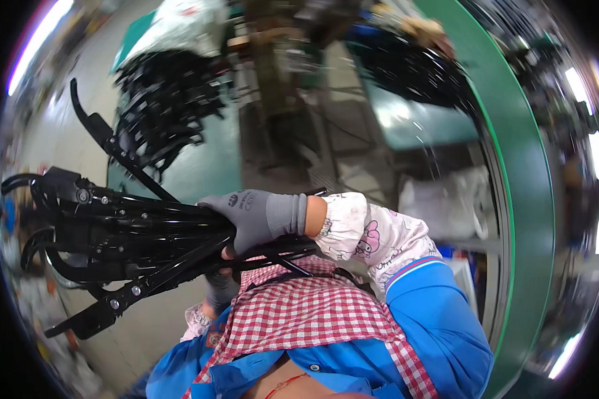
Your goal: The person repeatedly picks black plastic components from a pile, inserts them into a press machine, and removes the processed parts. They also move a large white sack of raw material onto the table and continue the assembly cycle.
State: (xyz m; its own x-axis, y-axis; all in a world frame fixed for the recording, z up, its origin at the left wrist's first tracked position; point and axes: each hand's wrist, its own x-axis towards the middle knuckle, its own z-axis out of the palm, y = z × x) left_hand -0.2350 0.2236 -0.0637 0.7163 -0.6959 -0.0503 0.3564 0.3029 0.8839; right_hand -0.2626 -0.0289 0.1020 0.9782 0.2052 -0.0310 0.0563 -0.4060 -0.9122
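I hold a bundle of black metal frames [120, 229], folded tubes and flat bars with rivets, lying across my chest and pointing left. My right hand [249, 216] in a grey glove wraps over the top of the bundle. My left hand [219, 289], also in a grey glove, is under the bundle and mostly hidden by it. A patterned white sleeve cover [373, 233] sits on my right forearm over a blue jacket, and a red checked apron [299, 312] covers my front.
A pile of similar black frames [163, 100] lies on a green table [199, 169] ahead. A second dark heap [412, 66] lies on a table at the upper right. A curved green belt edge [522, 199] runs down the right side. A white bag [439, 199] sits below it.
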